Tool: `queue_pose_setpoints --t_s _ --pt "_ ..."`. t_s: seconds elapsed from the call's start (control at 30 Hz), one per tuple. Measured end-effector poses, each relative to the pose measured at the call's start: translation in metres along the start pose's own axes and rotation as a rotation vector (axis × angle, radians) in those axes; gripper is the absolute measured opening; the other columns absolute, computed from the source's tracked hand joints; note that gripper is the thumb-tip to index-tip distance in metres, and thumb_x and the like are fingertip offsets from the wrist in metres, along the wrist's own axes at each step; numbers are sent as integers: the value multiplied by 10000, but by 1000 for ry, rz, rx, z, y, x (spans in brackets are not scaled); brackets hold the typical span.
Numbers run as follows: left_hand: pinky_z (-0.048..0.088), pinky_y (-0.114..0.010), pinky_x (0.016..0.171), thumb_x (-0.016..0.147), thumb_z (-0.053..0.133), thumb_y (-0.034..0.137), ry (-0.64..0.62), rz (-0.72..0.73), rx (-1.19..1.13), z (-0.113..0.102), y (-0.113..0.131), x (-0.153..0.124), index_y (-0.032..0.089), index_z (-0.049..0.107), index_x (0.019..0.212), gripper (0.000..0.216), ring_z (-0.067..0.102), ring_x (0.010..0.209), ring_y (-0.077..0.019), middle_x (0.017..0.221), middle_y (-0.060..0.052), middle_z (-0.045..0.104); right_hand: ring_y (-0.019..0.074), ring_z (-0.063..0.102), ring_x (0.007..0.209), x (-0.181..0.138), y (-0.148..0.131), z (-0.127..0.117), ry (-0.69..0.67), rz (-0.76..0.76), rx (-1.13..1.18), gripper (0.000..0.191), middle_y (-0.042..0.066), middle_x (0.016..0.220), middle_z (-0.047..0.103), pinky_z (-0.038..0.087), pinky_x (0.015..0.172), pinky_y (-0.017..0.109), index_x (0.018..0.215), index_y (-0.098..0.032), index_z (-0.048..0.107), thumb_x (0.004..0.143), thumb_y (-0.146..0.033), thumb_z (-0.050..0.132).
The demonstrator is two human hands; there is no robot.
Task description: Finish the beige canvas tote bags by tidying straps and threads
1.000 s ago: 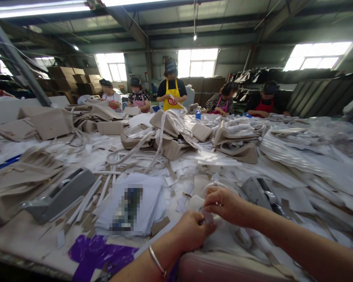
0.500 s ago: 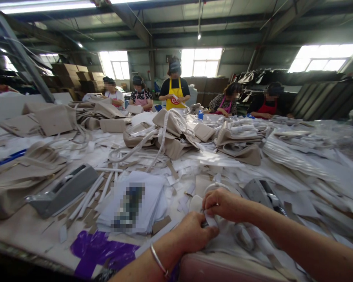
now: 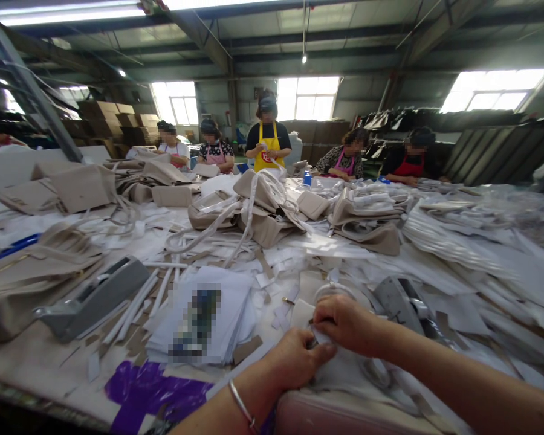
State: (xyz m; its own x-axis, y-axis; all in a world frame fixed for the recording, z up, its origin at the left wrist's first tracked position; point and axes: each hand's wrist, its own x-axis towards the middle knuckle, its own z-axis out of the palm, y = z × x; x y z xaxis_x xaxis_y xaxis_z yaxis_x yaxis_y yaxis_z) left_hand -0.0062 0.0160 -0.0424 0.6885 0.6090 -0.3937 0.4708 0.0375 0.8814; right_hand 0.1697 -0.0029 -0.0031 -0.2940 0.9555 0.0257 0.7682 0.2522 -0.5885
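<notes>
My left hand [image 3: 294, 357] and my right hand [image 3: 347, 323] meet low in the head view, right of the middle. Both are closed, thumbs and fingers pinching a white wrapping strip [image 3: 320, 336] between them; most of it is hidden by the fingers. Under my hands lies a pale beige bag [image 3: 344, 414], partly covered in white wrapping. A looped strap wrapped in white [image 3: 333, 289] curves just beyond my right hand. A small brass-coloured clip [image 3: 288, 300] shows left of it. My left wrist wears a silver bangle.
One grey tape dispenser [image 3: 93, 296] stands at left, another [image 3: 405, 308] beyond my right forearm. A paper stack [image 3: 231, 314] lies left of my hands, near purple plastic [image 3: 149, 393]. Beige bags [image 3: 272, 226] and white wrapping [image 3: 457, 241] are heaped across the table. Several people work opposite.
My hands stay together at nearly the same spot, with the right fingers turned slightly over the strip. The whole view has shifted a little.
</notes>
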Motion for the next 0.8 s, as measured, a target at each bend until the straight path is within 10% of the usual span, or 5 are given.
queue_pose_setpoints --t_s 0.3,0.8 --pt "198 -261 477 844 577 402 -43 33 -23 0 -4 2 185 524 656 292 342 505 -91 543 61 401 156 642 710 2 2 -13 -135 54 101 351 18 801 741 463 677 242 1059 -181 732 734 -128 611" --pt "190 -269 477 789 654 379 -31 -32 -27 0 -2 2 188 499 604 307 311 501 -83 531 70 397 196 666 792 9 -14 -17 -236 69 -262 230 70 833 772 435 705 264 894 -201 806 781 -204 606"
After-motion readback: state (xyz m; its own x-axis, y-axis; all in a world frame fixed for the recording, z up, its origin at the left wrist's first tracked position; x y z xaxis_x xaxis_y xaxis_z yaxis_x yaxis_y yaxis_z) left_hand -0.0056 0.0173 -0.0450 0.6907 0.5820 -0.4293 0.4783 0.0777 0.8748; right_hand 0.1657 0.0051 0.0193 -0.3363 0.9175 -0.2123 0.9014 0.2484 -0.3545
